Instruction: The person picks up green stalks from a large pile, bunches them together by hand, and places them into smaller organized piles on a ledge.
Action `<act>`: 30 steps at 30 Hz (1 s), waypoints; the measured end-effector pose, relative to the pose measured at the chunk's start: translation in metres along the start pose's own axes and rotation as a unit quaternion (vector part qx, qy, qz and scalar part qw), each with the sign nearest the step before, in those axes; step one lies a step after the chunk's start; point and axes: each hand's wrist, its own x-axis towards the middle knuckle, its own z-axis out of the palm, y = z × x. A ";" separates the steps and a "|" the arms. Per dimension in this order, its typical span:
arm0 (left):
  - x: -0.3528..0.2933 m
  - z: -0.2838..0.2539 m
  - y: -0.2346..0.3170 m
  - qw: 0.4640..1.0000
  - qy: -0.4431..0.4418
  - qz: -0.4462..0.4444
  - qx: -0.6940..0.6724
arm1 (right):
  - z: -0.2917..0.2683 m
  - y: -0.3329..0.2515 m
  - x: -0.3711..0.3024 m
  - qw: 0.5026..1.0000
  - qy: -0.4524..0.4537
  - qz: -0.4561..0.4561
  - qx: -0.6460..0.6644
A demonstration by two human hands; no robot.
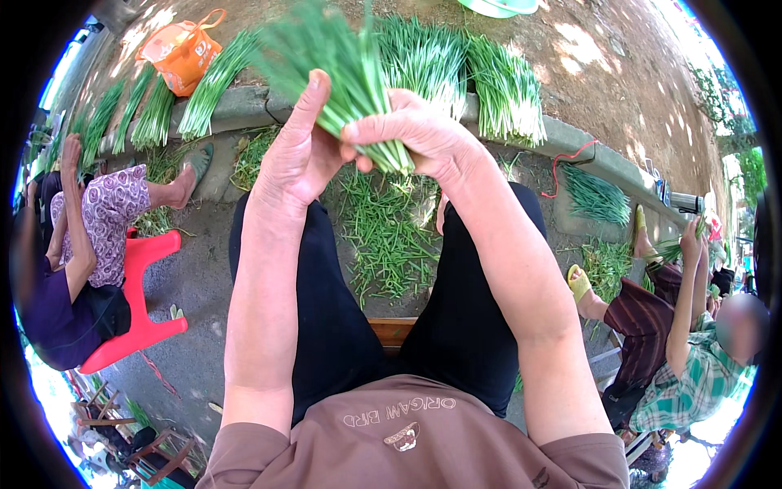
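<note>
Held out above the knees (pixel 528 208), a bunch of long green stalks (pixel 350 98) slants between two bare hands, its blurred leafy tips pointing away and to the left, its pale ends angled back toward the body. The right hand (pixel 417 130) is nearer those ends, thumb pressed across the stalks and fingers wrapped around them; the left hand (pixel 300 151) cups the left side, thumb raised, though whether its partly hidden fingers grip cannot be told. Green clippings (pixel 383 236) lie scattered below.
</note>
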 end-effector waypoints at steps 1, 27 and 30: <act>0.000 0.004 0.000 1.000 -0.001 0.011 0.011 | 0.003 -0.001 -0.001 0.999 -0.012 0.036 -0.016; 0.007 -0.006 -0.001 0.961 0.178 0.164 -0.131 | 0.012 0.014 0.014 0.777 0.193 -0.251 -0.545; 0.006 -0.001 -0.005 0.958 0.209 0.159 -0.114 | 0.003 0.027 0.015 0.776 0.117 -0.170 -0.596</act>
